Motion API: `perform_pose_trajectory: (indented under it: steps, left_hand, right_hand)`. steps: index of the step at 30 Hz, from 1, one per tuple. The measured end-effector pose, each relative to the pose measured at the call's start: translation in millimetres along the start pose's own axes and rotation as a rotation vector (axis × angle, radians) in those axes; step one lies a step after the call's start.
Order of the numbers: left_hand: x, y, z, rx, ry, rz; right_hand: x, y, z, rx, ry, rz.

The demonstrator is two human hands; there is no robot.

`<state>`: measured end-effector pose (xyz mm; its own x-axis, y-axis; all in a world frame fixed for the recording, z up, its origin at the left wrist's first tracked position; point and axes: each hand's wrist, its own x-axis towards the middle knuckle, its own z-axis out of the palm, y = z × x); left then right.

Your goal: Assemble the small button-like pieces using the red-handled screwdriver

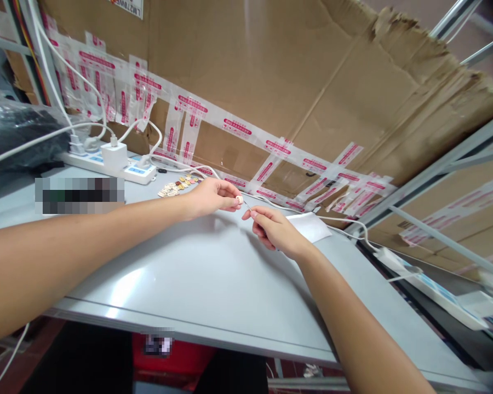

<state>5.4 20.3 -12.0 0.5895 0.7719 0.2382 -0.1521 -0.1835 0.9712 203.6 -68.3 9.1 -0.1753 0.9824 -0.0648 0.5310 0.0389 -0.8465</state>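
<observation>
Grey worktable (213, 284) carries both hands, close together above its middle; left hand (211, 197) pinches a small pale bead-like piece (239, 200) at its fingertips; right hand (275, 230) pinches a thin pin or wire (247, 205) whose tip meets that piece; small assorted pieces (178, 186) lie just behind, near a white power strip (110, 161); taped cardboard (271, 82) backs the table.

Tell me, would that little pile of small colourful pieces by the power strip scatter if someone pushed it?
Probably yes. The small pieces lie loose in a flat cluster on the smooth, shiny table, so a nudge would likely slide them apart. They look tiny and light beside the power strip, and probably need pinching one by one, much as the left hand pinches a similar bit.
</observation>
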Motion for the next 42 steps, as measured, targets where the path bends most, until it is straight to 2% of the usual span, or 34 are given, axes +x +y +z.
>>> perform_pose_trajectory:
  steps: [6, 11, 21, 27, 32, 42]
  left_hand:
    - [-0.6, -0.5, 0.3, 0.051, 0.0, 0.008]
    - [-0.6, -0.6, -0.7, 0.067, -0.009, 0.012]
    - [-3.1, 3.9, 1.0, 0.096, -0.013, 0.005]
    - [-3.0, 2.6, 0.7, 0.139, -0.048, 0.019]
    - [-4.0, 3.0, -0.2, 0.164, -0.063, 0.015]
    - [-4.8, 5.8, 9.2, 0.138, -0.081, 0.007]
  right_hand:
    - [-2.3, -3.5, -0.4, 0.145, -0.063, 0.039]
    - [-3.6, -4.4, -1.1, 0.247, -0.139, 0.128]
    - [-3.2, -5.4, -0.9, 0.26, -0.148, 0.164]
    - [-2.2, -2.3, -2.3, 0.258, -0.199, 0.189]
    - [-0.1, 1.6, -2.1, 0.232, -0.165, 0.164]
    - [0.9, 2.6, -0.1, 0.193, -0.191, 0.163]
